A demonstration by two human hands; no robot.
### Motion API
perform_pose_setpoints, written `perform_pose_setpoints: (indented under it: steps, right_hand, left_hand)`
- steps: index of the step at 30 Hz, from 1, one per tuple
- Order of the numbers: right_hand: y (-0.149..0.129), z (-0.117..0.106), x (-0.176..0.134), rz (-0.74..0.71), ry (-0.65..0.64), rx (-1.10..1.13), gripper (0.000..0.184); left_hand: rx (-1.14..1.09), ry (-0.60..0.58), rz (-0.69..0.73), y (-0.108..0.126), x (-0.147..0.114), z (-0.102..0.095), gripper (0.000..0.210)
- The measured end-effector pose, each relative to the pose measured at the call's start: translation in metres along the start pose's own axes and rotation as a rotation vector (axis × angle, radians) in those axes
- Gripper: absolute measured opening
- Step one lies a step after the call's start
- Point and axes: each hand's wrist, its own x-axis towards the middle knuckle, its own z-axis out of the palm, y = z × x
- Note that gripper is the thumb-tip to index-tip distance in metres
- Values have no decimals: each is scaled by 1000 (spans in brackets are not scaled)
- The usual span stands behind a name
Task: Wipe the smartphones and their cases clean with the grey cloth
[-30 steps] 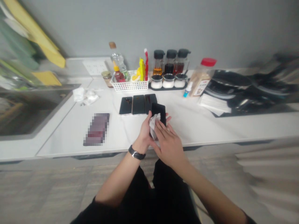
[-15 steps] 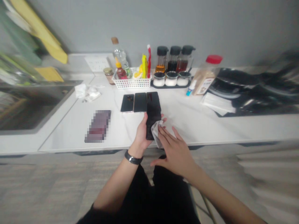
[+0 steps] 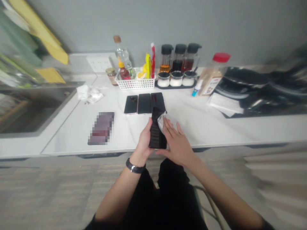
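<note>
My left hand (image 3: 144, 137) grips a black smartphone (image 3: 157, 137) by its left side, just above the counter's front edge. A white tissue (image 3: 161, 120) is pressed on the phone's upper right part under the fingers of my right hand (image 3: 176, 140). My right thumb is at the phone's lower edge. Beyond the held phone, three dark-screened phones lie side by side: a left phone (image 3: 131, 104), a middle phone (image 3: 144, 103) and a right phone (image 3: 158, 100). Another phone (image 3: 101, 128), its screen pixelated, lies to the left.
Crumpled tissues (image 3: 90, 94) lie near the sink (image 3: 48, 124). At the back stand a white basket (image 3: 135, 84) of condiments, several sauce bottles (image 3: 178, 59) and jars (image 3: 177, 79). To the right are a red-lidded container (image 3: 212, 78), a small spray bottle (image 3: 196, 88) and a pan (image 3: 240, 80).
The held phone has shifted down toward me, uncovering more of the right phone behind it. My right hand has slid the tissue up the phone's surface.
</note>
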Motion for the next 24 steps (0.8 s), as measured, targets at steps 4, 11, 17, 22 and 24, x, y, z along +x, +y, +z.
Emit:
perform_pose_setpoints:
  steps: [4,11,17,22,24]
  right_hand:
    - [1,2,19,28,38,19,117]
    - [-13,11,-4,-52,-21,12,131]
    - [-7,4,19,-23,12,48,123]
    - [-18,-1,-7,-133,-47,58,134]
    - [-6,-1,-3,-66,-30,22,130]
  left_hand:
    - [0,-7,63,-6,-1,3,50]
    - [-21,26,16,6,0,-5,60]
    - [-62,-23,89,-6,1,2,44]
    - [-38,-14,23,19,0,-1,62]
    - [-17,14,20,18,-1,-3,60]
